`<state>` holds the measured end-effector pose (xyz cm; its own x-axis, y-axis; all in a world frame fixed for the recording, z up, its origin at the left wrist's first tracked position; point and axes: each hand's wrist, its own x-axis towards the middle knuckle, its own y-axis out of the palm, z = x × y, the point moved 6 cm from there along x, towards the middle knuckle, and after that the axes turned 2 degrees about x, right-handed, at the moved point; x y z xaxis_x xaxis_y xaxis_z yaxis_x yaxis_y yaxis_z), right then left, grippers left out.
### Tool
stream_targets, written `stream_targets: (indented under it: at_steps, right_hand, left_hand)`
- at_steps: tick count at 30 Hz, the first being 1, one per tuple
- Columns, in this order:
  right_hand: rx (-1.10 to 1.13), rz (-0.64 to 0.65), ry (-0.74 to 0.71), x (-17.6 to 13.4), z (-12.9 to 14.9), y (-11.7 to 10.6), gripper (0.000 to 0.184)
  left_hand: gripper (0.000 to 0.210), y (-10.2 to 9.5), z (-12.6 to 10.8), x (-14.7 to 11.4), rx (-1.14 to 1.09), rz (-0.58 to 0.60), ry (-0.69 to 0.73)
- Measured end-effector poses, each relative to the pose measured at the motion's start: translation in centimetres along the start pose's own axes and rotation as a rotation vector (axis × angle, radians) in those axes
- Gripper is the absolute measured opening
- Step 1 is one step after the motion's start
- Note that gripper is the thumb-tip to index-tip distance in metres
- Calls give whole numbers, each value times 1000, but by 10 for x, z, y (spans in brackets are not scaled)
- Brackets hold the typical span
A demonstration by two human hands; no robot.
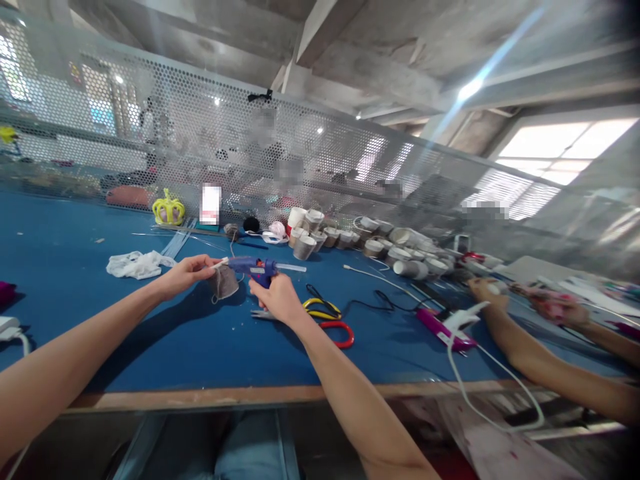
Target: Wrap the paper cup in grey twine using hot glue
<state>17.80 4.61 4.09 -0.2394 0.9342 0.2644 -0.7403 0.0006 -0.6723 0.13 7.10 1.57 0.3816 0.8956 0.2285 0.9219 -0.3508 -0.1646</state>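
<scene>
A blue hot glue gun (257, 270) is gripped in my right hand (279, 295), with a clear glue stick (291, 267) poking out of its back end. My left hand (190, 275) pinches a small grey-brown knitted or fabric piece (225, 285) that hangs below the fingers, a loose loop of yarn at its lower edge. The gun's nozzle points left and meets the top of this piece near my fingertips. Scissors with red handles (343, 335) and a yellow-handled tool (323, 309) lie on the table by my right wrist.
Many grey-and-white cups (305, 247) crowd the back of the blue table (190, 353). A white cloth (135, 265), yellow crown-shaped item (169, 210), phone (210, 203) and glue sticks (180, 240) lie at left. At right, a co-worker's hands (487, 293) are near a purple power strip (445, 330).
</scene>
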Motion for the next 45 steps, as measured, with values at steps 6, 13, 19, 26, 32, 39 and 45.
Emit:
stream_targets:
  at_steps: [6,13,19,26,32,39,45]
  right_hand:
    - [32,-15,51,0,-1,-3,22]
    - [47,4,48,1,-3,-1,21]
    - [58,-13,78,1,-3,-4,21]
    - [123,16,100,2,-6,-3,20]
    - [160,37,81,2,-4,-3,21]
    - [161,35,141,3,-7,-3,20]
    - [177,50,111,0,-1,-2,20]
  left_hand:
    - [23,1,-1,-1,-13,10,2]
    - [25,0,-3,0,21,-7,-10]
    - [23,1,-2,-1,-15,20,-7]
    - [21,0,-4,-1,-14,28,9]
    - [20,-1,-2,-1,-16,42,7]
    - [19,0,-3,-1,-9,51,20]
    - [18,-1,-4,-1,-13,18,6]
